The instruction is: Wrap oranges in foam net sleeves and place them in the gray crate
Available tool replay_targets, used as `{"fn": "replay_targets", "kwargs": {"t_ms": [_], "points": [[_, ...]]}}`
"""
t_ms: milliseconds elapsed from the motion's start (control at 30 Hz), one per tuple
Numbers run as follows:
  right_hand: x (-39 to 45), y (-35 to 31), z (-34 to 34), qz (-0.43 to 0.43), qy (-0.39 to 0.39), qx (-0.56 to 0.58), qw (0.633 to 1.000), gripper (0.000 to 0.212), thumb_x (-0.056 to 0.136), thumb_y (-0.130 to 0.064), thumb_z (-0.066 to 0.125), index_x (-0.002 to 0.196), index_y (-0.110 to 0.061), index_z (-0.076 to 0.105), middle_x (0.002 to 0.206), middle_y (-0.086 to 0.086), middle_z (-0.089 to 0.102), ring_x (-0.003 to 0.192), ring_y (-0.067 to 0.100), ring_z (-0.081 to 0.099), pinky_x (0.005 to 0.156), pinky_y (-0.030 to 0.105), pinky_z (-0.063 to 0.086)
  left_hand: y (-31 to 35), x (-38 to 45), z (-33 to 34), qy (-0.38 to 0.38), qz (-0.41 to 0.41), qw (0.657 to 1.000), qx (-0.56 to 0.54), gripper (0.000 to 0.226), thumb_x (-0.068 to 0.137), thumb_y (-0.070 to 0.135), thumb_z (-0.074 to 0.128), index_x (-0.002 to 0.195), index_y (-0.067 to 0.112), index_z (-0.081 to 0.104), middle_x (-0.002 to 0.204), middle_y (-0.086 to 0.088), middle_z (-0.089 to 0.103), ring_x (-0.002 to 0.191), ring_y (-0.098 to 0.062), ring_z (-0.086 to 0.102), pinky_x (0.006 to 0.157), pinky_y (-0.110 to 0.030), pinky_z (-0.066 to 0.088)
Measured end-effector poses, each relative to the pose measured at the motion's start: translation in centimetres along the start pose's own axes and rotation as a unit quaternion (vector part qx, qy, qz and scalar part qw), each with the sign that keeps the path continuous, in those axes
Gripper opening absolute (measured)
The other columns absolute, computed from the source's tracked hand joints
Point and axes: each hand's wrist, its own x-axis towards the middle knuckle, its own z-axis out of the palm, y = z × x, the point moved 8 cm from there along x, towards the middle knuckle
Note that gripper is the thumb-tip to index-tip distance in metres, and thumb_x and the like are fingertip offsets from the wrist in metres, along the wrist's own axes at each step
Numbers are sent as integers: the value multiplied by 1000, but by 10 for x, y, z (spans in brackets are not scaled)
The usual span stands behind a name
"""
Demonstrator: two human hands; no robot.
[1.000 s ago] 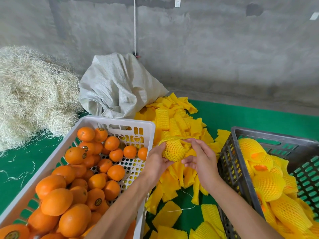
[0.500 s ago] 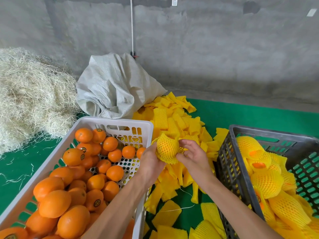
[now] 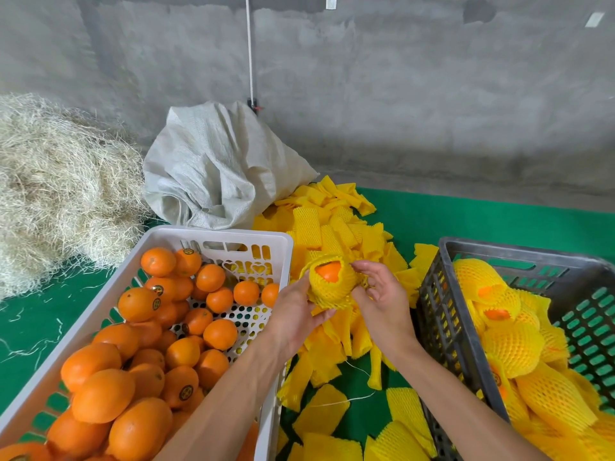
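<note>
**Netted orange held between two crates**

The foam net sleeve (image 3: 329,287) is a soft yellow mesh of small diamond-shaped cells, stretched into a rounded cup over the orange (image 3: 327,272). Its frilled top edge gapes in a rough heart shape, and smooth, glossy orange skin shows through the gap. The lower edge of the sleeve flares loose and ragged.

The left hand (image 3: 294,314) cups the wrapped fruit from below and the side, its grip curled round the netting. The right hand (image 3: 382,294) sits just beside it on the other side, fingers bent, fingertips at the sleeve's edge; whether they pinch the foam cannot be told. The fruit is held in the air between the two crates, above the pile of spare sleeves (image 3: 332,227), flat ribbed yellow rectangles heaped on the green mat (image 3: 466,224).

The white crate (image 3: 219,234) on the left is rigid plastic with slotted walls, heart-shaped cut-outs and a perforated floor; it holds bare oranges (image 3: 133,361), dimpled and shiny, several with small round stickers. The gray crate (image 3: 519,251) on the right is dark latticed plastic, holding wrapped oranges (image 3: 512,347) bunched along its near side.

Behind lie a crumpled woven sack (image 3: 216,174), a coarse heap of pale straw (image 3: 60,181) and a rough concrete wall (image 3: 399,94).
</note>
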Motion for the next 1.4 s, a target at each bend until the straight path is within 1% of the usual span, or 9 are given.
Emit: {"fn": "replay_targets", "kwargs": {"t_ms": [167,367,567,667,800,900,967,1133,1400], "points": [[0,9,3,20,-6,-13,1000,40,94,1,65,116,-31,67,117,-23,68,114,-9,58,89,6,45,1,1,-1,16,7,1000,5,28,107,31,51,124,16,68,120,-11,73,109,-25,64,75,-37,57],[1,19,9,53,-35,-47,997,37,94,-5,70,108,-40,66,112,-20,71,105,-3,64,92,20,52,-4,3,-1,18,-25,999,-25,16,106,28,56,109,20,70,109,-11,69,95,-24,61,64,-34,55],[-3,20,6,34,-61,-185,980,28,100,-23,63,119,-43,56,116,-27,63,97,-15,59,72,6,45,-10,4,3,8,-50,998,-37,30,107,39,52,130,23,63,126,-9,71,105,-24,67,64,-34,59],[-4,8,0,13,-13,-154,988,15,107,-42,46,112,-43,60,103,-18,69,89,-1,67,72,26,56,-6,7,-3,18,3,999,-32,13,109,21,51,117,22,61,117,-5,68,92,-7,74,67,-23,59],[-9,3,10,34,-57,-107,992,54,89,-83,38,131,-50,48,108,-32,67,95,-2,69,79,27,59,0,5,0,1,32,999,-28,30,108,29,52,130,10,61,124,-8,73,113,-18,71,92,-42,60],[-14,10,13,61,-92,-199,974,93,75,-94,47,152,-46,24,122,-24,62,96,-4,65,85,31,58,-2,4,5,-49,39,998,-5,10,101,29,65,109,27,59,93,17,79,98,-6,75,81,-37,63],[-12,13,10,62,-82,-214,971,90,78,-92,44,152,-44,24,115,-15,67,87,-5,65,79,27,56,-1,1,9,-63,59,996,22,22,95,30,74,103,28,54,88,23,77,94,-4,75,78,-37,63],[-9,2,-1,1,-11,-234,972,60,93,-82,25,113,-31,49,79,-10,64,69,1,61,58,24,41,4,-4,18,-101,88,984,115,46,94,38,75,136,24,60,130,9,70,117,-12,68,99,-54,57],[-5,0,-14,9,51,-231,972,64,102,-68,15,64,-24,41,56,-7,52,53,11,49,51,37,33,6,-9,22,-71,131,974,170,51,85,35,82,127,12,64,120,-4,75,112,-25,71,93,-54,59]]}}
